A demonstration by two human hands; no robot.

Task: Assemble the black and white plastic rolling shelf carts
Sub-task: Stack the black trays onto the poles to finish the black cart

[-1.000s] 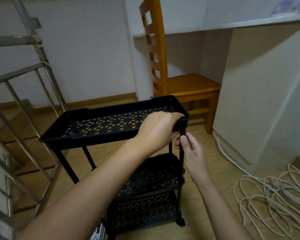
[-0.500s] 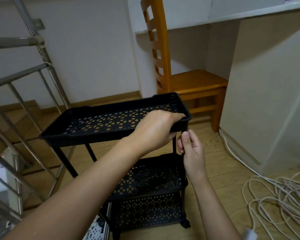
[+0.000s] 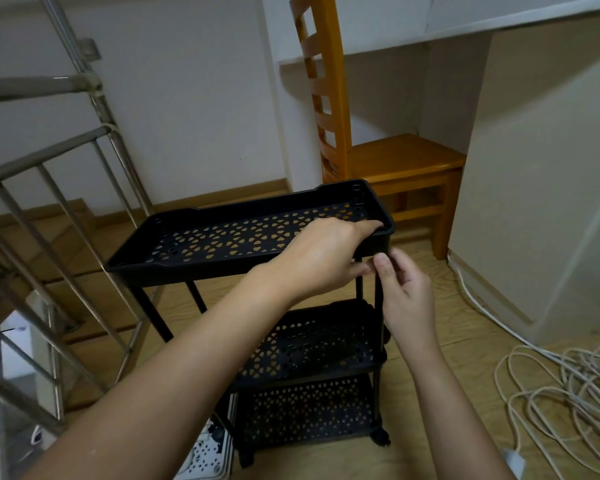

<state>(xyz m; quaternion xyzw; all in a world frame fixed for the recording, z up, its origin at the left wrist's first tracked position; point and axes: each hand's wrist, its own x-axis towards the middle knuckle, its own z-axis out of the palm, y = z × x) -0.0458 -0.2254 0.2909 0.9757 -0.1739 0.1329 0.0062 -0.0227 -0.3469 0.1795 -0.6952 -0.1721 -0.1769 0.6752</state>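
Observation:
A black plastic rolling cart stands on the wooden floor with three perforated trays. The top tray (image 3: 222, 237) is tilted, its right end lower. My left hand (image 3: 323, 254) grips the near right corner of that top tray, fingers curled over its rim. My right hand (image 3: 402, 289) pinches the thin black upright pole (image 3: 378, 306) just below that corner. The middle tray (image 3: 312, 344) and bottom tray (image 3: 305, 414) sit below, with a caster wheel (image 3: 380, 437) at the near right foot. A white perforated tray piece (image 3: 205, 455) lies on the floor beside the cart.
A wooden chair (image 3: 388, 161) stands behind the cart under a white desk (image 3: 534, 168). A metal stair railing (image 3: 49, 237) runs along the left. Loose white cable (image 3: 551, 393) is coiled on the floor at the right.
The view has shifted slightly. My right hand has slid a little up the pole toward the tray corner. My left hand keeps its grip on the top tray.

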